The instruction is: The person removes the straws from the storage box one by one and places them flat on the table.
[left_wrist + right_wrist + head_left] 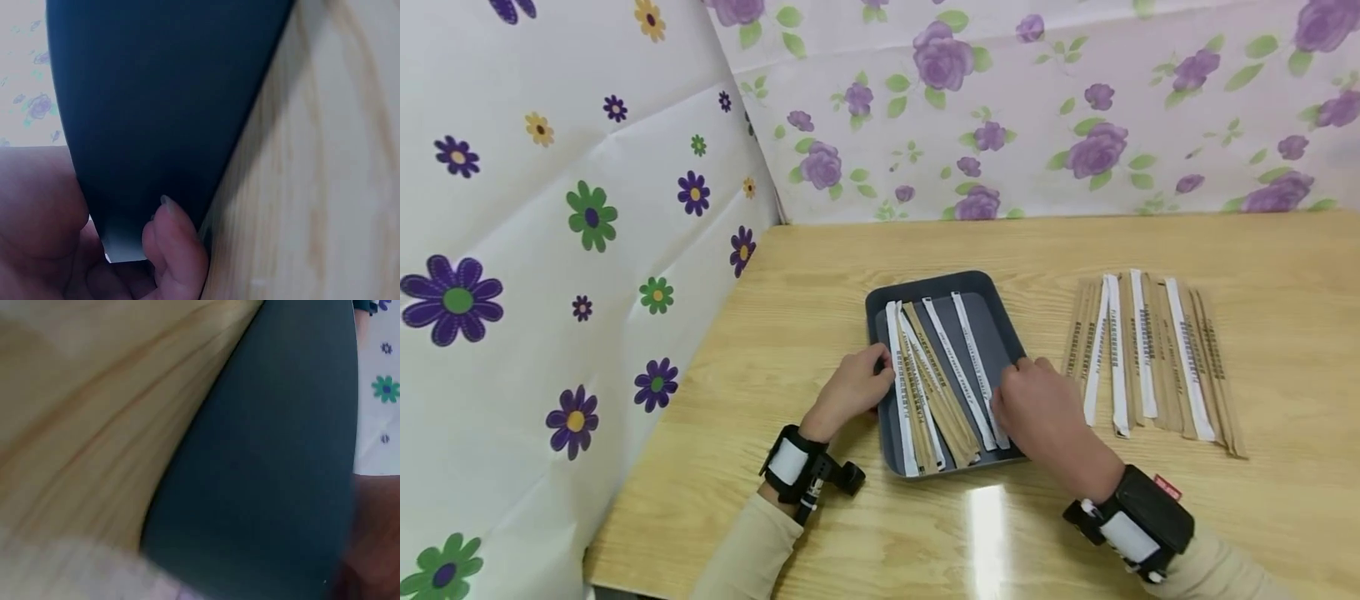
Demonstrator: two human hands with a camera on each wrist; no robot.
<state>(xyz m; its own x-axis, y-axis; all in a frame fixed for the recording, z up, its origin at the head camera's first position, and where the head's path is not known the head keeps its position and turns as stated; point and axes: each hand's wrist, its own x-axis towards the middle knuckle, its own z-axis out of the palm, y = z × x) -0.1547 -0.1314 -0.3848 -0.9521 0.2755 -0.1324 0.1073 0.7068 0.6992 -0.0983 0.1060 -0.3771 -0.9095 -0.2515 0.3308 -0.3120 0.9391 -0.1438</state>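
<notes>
In the head view, a dark grey rectangular tray [942,287] holds several paper-wrapped straws [925,383], some white and some brown, lying lengthwise. My left hand [859,382] grips the tray's left side. Its thumb side is at the rim, and the left wrist view shows curled fingers [178,244] against the outer wall [162,112]. Over the right rim is my right hand [1045,412], bent at the knuckles, beside the rightmost white straw [973,354]. Its fingertips are hidden; in the right wrist view only part of the hand [378,531] shows beyond the tray wall [269,456].
More wrapped straws [1150,358], white and brown, lie side by side on the wooden table [1285,333] right of the tray. Flowered cloths line the back [1037,108] and left [512,208] sides.
</notes>
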